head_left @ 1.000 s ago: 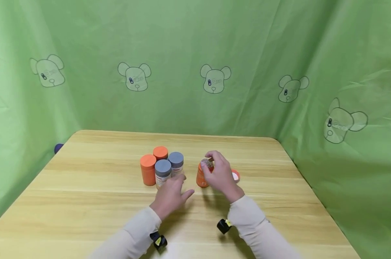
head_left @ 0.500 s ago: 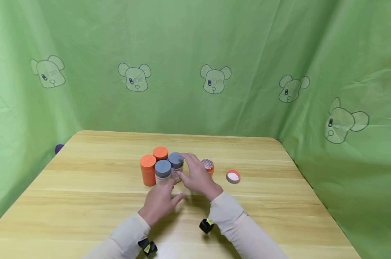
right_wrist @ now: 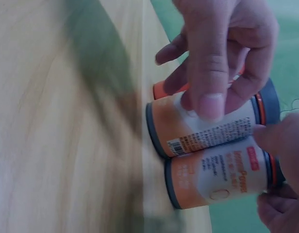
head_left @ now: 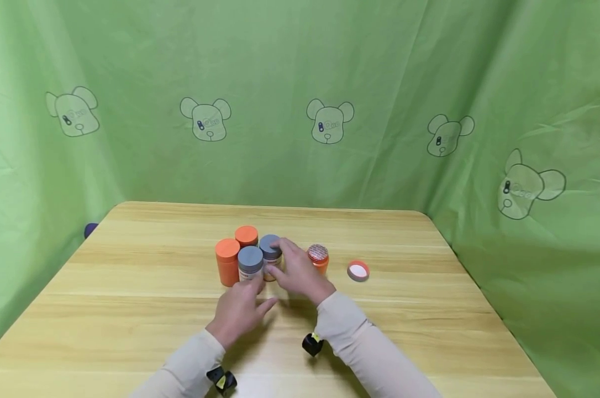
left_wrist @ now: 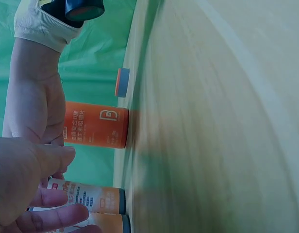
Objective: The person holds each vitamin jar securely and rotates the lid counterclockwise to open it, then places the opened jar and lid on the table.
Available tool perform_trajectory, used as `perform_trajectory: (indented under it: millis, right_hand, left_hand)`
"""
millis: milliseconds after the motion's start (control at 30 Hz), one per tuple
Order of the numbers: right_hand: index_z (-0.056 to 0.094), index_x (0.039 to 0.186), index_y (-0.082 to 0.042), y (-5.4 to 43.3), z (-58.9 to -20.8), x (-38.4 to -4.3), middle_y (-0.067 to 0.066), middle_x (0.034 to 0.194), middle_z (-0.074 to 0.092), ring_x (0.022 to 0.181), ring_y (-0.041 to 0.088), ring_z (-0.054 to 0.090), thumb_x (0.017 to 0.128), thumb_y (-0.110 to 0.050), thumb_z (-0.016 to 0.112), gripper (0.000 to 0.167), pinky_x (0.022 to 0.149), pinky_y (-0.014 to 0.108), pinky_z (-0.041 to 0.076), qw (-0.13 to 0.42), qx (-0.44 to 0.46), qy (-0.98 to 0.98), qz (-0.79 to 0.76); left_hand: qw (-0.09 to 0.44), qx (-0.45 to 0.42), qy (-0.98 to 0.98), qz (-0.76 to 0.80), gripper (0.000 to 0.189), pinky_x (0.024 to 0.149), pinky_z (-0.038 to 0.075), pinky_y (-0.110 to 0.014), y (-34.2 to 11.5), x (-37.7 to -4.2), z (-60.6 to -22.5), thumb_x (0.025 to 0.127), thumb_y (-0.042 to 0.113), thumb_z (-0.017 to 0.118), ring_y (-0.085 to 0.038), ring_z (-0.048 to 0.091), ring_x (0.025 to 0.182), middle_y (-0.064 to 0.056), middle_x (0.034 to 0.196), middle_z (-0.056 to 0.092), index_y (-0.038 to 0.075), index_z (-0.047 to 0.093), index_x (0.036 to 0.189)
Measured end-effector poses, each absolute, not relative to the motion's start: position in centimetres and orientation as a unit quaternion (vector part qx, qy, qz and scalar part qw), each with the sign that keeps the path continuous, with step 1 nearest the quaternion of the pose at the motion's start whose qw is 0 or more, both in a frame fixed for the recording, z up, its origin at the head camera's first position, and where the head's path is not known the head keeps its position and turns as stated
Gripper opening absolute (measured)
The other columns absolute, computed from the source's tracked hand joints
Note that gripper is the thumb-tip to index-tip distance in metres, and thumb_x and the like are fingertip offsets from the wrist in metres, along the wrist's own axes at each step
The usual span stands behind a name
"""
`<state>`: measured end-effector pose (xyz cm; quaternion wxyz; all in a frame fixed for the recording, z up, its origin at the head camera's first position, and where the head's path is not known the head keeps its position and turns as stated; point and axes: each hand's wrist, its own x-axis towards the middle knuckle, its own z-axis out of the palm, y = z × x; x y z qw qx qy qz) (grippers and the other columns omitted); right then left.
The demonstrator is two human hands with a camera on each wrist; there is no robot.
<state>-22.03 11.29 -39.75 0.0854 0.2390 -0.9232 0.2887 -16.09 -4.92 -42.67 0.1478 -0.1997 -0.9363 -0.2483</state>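
My right hand (head_left: pixel 300 273) holds a grey-lidded supplement bottle (head_left: pixel 270 244) near its top, thumb on one side and fingers on the other. In the right wrist view, that bottle's white and orange label (right_wrist: pixel 217 170) faces the camera. Beside it stands a matching front bottle (head_left: pixel 250 260). My left hand (head_left: pixel 237 309) is right at this front bottle, fingers extended and thumb spread away. Two orange-lidded bottles, a near one (head_left: pixel 227 264) and a far one (head_left: pixel 247 235), stand upright against the grey-lidded pair on the left.
An orange bottle (head_left: pixel 318 254) without its lid stands right of the group, a printed seal across its mouth. Farther right its lid (head_left: pixel 358 271) lies with the white lining up. The wooden table (head_left: pixel 429 309) is backed by a green curtain (head_left: pixel 280 55).
My right hand has left the unlidded orange bottle and moved left to the rear grey-lidded bottle, which it now holds. The left hand has shifted slightly left and toward me.
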Motion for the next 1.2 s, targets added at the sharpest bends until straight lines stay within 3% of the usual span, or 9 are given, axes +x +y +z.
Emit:
perform_trajectory:
  millis: [267, 533, 800, 1200]
  right_hand:
    - [0.051, 0.110, -0.004, 10.5, -40.2, -22.4, 0.015, 0.108, 0.062, 0.103, 0.027, 0.061, 0.089, -0.018, 0.071, 0.032, 0.086, 0.037, 0.051, 0.154, 0.209, -0.921, 0.290]
    - [0.049, 0.114, -0.003, 10.9, -39.8, -22.0, 0.017, 0.107, 0.062, 0.100, 0.028, 0.063, 0.086, -0.020, 0.075, 0.042, 0.083, 0.036, 0.053, 0.160, 0.198, -0.923, 0.288]
    - [0.051, 0.113, -0.002, 11.5, -39.3, -20.8, 0.018, 0.102, 0.065, 0.092, 0.028, 0.065, 0.081, -0.018, 0.079, 0.046, 0.077, 0.035, 0.055, 0.172, 0.226, -0.918, 0.276]
    - [0.052, 0.113, -0.003, 13.0, -38.8, -18.9, 0.014, 0.103, 0.063, 0.092, 0.024, 0.063, 0.080, -0.020, 0.080, 0.047, 0.077, 0.033, 0.054, 0.166, 0.242, -0.913, 0.283]
  left_hand:
    - [0.141, -0.197, -0.937, -0.251, 0.035, 0.050, 0.049, -0.036, -5.1, -16.0, -42.6, 0.081, 0.032, 0.078, -0.023, 0.064, 0.063, -0.009, 0.082, 0.068, 0.005, 0.062, 0.096]
    - [0.143, -0.198, -0.938, -0.246, 0.033, 0.049, 0.047, -0.033, -5.1, -16.0, -42.4, 0.081, 0.032, 0.078, -0.019, 0.059, 0.058, -0.007, 0.077, 0.066, 0.006, 0.063, 0.093]
    - [0.145, -0.192, -0.939, -0.246, 0.036, 0.044, 0.039, -0.029, -4.9, -16.1, -42.1, 0.081, 0.034, 0.078, -0.012, 0.047, 0.052, 0.001, 0.066, 0.052, 0.005, 0.058, 0.092]
    - [0.162, -0.212, -0.927, -0.263, 0.059, 0.058, 0.051, -0.037, -4.1, -16.1, -42.3, 0.079, 0.040, 0.079, -0.024, 0.063, 0.070, -0.014, 0.088, 0.066, -0.005, 0.057, 0.111]
